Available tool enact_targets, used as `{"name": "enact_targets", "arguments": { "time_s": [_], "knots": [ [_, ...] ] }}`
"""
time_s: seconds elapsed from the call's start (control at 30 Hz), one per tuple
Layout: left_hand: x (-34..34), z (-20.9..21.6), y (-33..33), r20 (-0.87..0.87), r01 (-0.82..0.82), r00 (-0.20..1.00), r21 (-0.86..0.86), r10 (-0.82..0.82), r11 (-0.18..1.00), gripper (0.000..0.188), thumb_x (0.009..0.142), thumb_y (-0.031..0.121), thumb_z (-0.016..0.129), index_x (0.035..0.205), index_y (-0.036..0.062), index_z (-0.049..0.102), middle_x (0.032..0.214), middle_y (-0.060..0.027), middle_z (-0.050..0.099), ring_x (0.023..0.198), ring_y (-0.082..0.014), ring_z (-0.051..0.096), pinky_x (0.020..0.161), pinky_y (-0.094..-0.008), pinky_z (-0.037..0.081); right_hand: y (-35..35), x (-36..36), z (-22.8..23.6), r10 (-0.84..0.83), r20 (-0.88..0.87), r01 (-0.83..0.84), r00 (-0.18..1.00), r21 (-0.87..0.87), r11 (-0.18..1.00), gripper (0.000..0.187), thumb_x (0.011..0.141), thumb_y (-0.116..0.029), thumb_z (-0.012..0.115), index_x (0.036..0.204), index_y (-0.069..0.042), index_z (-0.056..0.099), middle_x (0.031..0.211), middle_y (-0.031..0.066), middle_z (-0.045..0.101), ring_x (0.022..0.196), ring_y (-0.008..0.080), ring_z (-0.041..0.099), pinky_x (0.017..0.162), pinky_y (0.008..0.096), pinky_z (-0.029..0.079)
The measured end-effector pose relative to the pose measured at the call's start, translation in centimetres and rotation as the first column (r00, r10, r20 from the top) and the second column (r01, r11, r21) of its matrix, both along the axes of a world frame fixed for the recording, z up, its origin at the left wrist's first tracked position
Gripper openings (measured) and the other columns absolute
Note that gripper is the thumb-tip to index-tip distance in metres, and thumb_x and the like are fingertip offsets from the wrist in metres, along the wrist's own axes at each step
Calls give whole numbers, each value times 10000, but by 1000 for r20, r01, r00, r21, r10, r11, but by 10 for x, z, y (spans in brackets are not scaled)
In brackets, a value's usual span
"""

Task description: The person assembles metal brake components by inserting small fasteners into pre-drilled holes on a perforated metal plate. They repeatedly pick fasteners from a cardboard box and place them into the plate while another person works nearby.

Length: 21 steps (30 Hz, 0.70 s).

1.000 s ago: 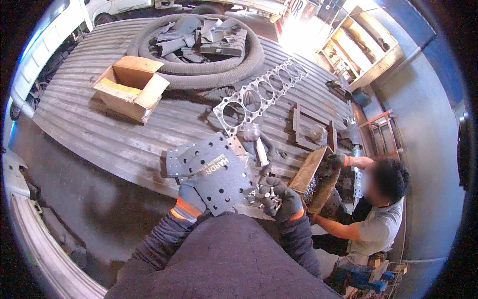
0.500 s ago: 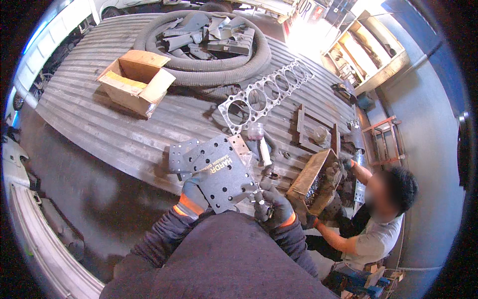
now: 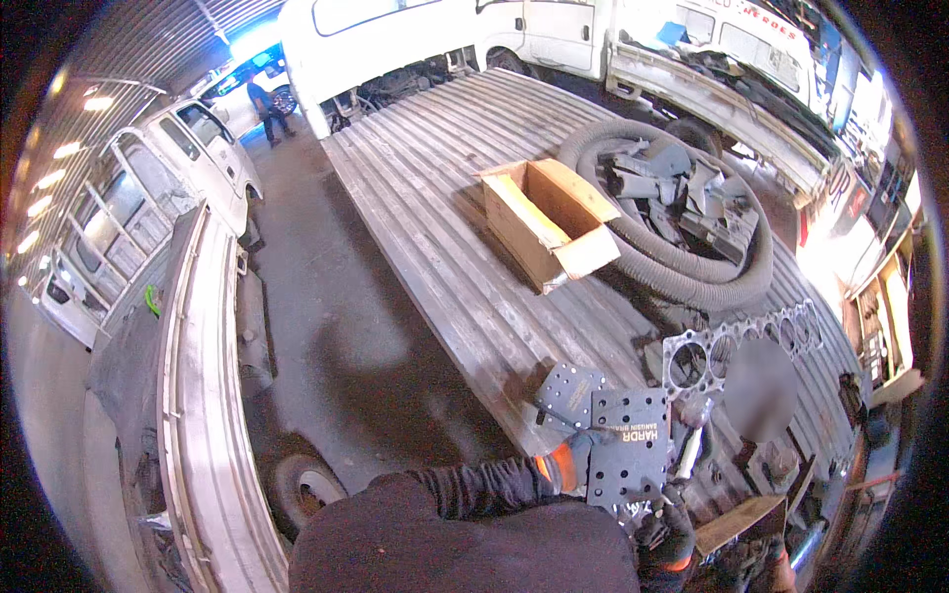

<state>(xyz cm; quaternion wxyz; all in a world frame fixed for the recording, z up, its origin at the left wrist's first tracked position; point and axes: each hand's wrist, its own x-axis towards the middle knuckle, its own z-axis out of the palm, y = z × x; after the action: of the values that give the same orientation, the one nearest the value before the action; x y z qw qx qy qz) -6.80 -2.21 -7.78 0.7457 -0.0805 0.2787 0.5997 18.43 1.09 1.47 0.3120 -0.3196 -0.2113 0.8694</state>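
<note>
And here's the drilled plate [image 3: 638, 457], dark grey and flat, up in front of the person's chest near the edge of the bed, its broad face turned up to the camera. Its long axis runs away from the body, one short edge toward the chest, the other toward the metal ribs, rows of round holes across it and pale printing near the right edge. The left hand [image 3: 583, 457], gloved with an orange cuff, has it by the left edge, closed on it, thumb side lying over the face. Across to the right hand [image 3: 674, 532], at the lower right corner: fingers curled in beside small metal pieces [image 3: 633, 512], but it's too dark to tell how firmly they're held. Just behind the left edge, more drilled plates [image 3: 570, 393] lie at a slant. To the right, a white-handled tool [image 3: 692, 440], and beyond it a metal gasket [image 3: 689, 343] with a row of big round openings. Below that, a wooden box [image 3: 741, 524]. All of it along a ribbed metal bed [image 3: 435, 198], which carries an open cardboard box [image 3: 524, 237] and a coiled grey hose [image 3: 682, 287] ringing dark scrap pieces. Around it, a workshop: dark floor [image 3: 346, 296], white truck [image 3: 203, 148] left, and a distant person [image 3: 265, 109] standing beyond.
</note>
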Motion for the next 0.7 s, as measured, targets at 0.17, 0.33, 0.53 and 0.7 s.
{"name": "enact_targets", "arguments": {
  "time_s": [0.17,0.33,0.53,0.7],
  "knots": [
    [-1,-17,7,52,-14,998,-83,19,996,404,884,227,642,1236,28,644,1077,-141,734,892,-306,719,813,-473,585,-5,-43,20,-73,193,66,978,42,997,327,906,-143,611,1184,30,616,928,103,683,817,187,672,645,286,550],
    [-5,20,-2,58,14,998,64,-18,998,436,886,200,644,1279,14,611,1136,-143,715,946,-301,707,867,-449,570,12,-20,-35,-33,228,6,973,114,993,296,913,-109,564,1123,97,603,972,203,693,861,280,684,735,380,585],
    [-1,39,-3,-161,-17,985,272,63,962,499,895,216,638,1346,17,559,1250,-163,654,1084,-317,653,968,-458,516,17,-25,-8,-303,759,-729,576,645,230,294,899,-221,633,1088,-9,712,1068,176,719,1088,331,666,961,417,500],
    [-4,65,-8,-119,-45,990,268,80,962,555,903,230,632,1401,18,508,1351,-179,593,1207,-334,594,1059,-468,459,23,-31,13,105,580,-343,808,318,884,247,952,-159,604,1116,-2,701,996,132,731,833,168,668,727,278,514]
  ]
}}
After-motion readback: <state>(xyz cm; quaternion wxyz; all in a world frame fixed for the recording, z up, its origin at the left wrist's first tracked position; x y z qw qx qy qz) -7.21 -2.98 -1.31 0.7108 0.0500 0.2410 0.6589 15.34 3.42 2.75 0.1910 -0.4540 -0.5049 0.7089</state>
